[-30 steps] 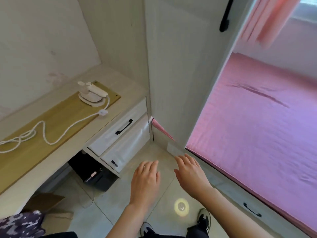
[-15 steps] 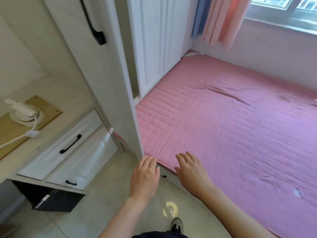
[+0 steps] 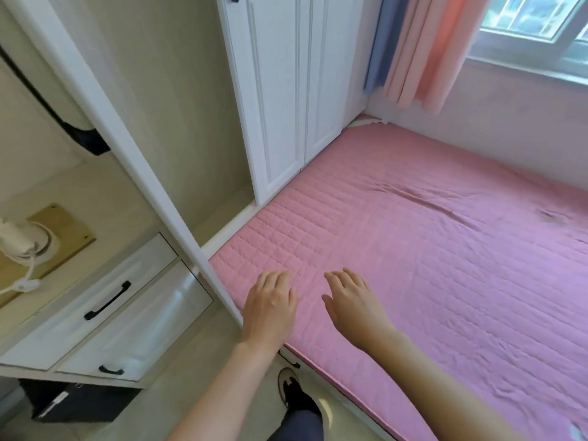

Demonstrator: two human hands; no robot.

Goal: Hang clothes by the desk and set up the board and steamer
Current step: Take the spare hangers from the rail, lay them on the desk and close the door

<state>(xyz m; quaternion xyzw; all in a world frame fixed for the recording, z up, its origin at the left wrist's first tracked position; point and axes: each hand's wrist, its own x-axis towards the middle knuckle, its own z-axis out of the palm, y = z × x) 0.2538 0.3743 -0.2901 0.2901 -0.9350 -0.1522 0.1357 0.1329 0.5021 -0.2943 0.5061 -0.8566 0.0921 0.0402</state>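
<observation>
My left hand (image 3: 270,308) and my right hand (image 3: 353,305) are both held out flat in front of me, fingers apart and holding nothing, over the near corner of a pink quilted bed (image 3: 429,249). At the far left edge a white handheld steamer (image 3: 19,240) with its white cord lies on a wooden board (image 3: 68,226) on the desk (image 3: 105,202). No clothes are in view.
An open wardrobe door (image 3: 105,122) with a black handle stands between desk and bed. Closed white wardrobe doors (image 3: 286,90) are behind it. Two desk drawers (image 3: 105,307) sit at lower left, a dark box (image 3: 79,402) beneath. Pink curtains (image 3: 429,49) hang by the window.
My view has swung right from the desk to the bed. The steamer and board have slid to the left edge. Both hands stay empty and spread in front of me.
</observation>
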